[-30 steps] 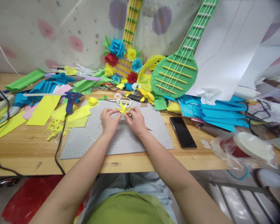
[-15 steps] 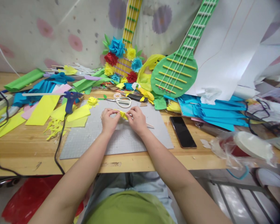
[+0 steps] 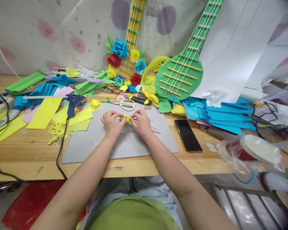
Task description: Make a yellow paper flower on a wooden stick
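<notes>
Between my two hands, over the grey cutting mat [image 3: 134,145], is a small piece of yellow crepe paper [image 3: 126,118]. My left hand [image 3: 112,123] pinches its left side between thumb and fingers. At its other side, my right hand [image 3: 141,122] grips it in the same way. A thin wooden stick [image 3: 155,128] pokes out to the right from behind my right hand; whether the hand holds it is hidden. Just beyond my hands lie white-handled scissors [image 3: 127,104]. A small yellow paper flower [image 3: 95,103] sits at the mat's far left corner.
A blue glue gun [image 3: 71,110] with a trailing black cord rests on yellow paper sheets [image 3: 45,113] at left. A black phone [image 3: 188,135] lies right of the mat. Behind stand a green paper lute [image 3: 180,76] and a flowered yellow one [image 3: 132,38]. A utility knife [image 3: 141,100] lies near the scissors.
My left hand has shifted very slightly left, and its fingers have moved a little on the yellow paper. The stick's tip has moved slightly right. Everything else looks the same.
</notes>
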The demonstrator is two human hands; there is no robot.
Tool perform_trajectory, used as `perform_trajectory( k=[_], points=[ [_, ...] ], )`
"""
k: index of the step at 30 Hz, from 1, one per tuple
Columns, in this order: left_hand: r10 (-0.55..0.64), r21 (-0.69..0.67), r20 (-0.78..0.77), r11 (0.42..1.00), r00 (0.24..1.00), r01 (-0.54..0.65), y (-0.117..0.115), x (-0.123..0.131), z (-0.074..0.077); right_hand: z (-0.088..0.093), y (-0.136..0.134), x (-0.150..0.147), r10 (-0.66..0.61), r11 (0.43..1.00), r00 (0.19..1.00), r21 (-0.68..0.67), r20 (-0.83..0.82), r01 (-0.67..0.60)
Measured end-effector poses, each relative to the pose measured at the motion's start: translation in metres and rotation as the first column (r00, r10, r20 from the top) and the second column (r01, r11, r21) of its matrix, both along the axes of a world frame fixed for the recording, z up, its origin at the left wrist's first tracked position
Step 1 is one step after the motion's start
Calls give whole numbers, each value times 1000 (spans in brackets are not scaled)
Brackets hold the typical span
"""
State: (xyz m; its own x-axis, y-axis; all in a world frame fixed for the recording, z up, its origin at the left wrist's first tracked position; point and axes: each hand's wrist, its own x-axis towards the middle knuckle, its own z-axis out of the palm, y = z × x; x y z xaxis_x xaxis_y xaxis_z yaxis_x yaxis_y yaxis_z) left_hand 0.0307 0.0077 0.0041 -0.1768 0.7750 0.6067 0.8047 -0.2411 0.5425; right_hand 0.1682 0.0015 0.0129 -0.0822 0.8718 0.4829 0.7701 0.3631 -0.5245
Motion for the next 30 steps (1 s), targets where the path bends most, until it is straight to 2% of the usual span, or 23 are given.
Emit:
perform_trajectory(
  k=[5, 11, 17, 23, 30],
  points=[
    [-12, 24, -19, 1000, 1000, 13, 1, -1, 0, 0, 0, 0, 0, 1000, 1000, -3, 5, 0],
    [-34, -32, 15, 999, 999, 35, 3, -1, -2, 1, 0, 2, 10, 1000, 1000, -26, 20, -10],
    [-32, -67, -21, 997, 999, 31, 5, 0, -7, 2, 1, 4, -5, 1000, 1000, -21, 30, 5],
    [3, -53, 30, 999, 1000, -1, 3, -7, -2, 3, 1, 6, 5, 999, 999, -50, 32, -3],
    [-204, -36, -55, 979, 977, 203, 2, -14, 6, 3, 4, 13, 58, 998, 997, -31, 55, -56]
  ],
)
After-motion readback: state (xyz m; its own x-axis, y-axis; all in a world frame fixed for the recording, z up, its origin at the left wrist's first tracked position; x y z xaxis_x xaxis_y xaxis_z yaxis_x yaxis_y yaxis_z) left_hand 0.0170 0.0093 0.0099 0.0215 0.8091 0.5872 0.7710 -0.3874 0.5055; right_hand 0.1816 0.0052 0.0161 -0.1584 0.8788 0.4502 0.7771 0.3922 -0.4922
